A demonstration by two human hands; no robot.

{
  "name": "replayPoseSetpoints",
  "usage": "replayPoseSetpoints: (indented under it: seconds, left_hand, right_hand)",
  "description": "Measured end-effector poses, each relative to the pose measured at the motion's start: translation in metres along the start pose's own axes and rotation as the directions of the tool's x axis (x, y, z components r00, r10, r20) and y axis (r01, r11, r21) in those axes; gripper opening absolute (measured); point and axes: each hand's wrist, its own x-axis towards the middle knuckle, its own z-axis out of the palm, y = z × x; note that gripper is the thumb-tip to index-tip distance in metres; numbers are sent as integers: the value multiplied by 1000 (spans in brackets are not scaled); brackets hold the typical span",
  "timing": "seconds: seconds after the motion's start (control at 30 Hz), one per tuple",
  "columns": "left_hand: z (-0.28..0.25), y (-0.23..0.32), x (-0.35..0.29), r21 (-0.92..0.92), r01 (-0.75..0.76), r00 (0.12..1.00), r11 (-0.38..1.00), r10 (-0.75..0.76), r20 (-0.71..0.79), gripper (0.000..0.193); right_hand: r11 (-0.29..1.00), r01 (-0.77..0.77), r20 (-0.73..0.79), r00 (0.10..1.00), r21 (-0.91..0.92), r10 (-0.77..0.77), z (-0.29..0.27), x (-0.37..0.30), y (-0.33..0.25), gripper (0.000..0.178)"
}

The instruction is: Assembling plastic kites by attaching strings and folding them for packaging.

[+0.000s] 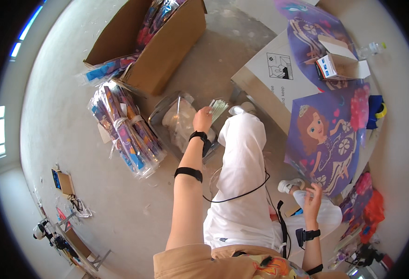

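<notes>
Head view shows the left hand [202, 120] grasping pale strips [220, 108] by a grey tub [155, 120], the right hand [312, 203] released, loosely curled near 1 purple sheet [327, 139].

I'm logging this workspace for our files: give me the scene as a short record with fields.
Left hand: closed on a bundle of thin pale-green strips
Right hand: open, seemingly empty, near a purple printed sheet
Near left hand: grey plastic bin with translucent plastic bag inside
Upper left: open brown cardboard box, colourful clear-wrapped bundles beside it
</notes>
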Motion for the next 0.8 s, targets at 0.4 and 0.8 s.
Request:
replayPoseSetpoints:
  seconds: [0.4,0.8]
  left_hand:
    - [14,28,4,331,-101,990,938,127,-57,7]
    - [11,39,6,384,-150,985,911,170,-18,8]
  right_hand:
    - [991,121,47,992,-56,-118,-11,-10,-3,34]
    - [997,76,5,997,25,-76,-17,-33,8,31]
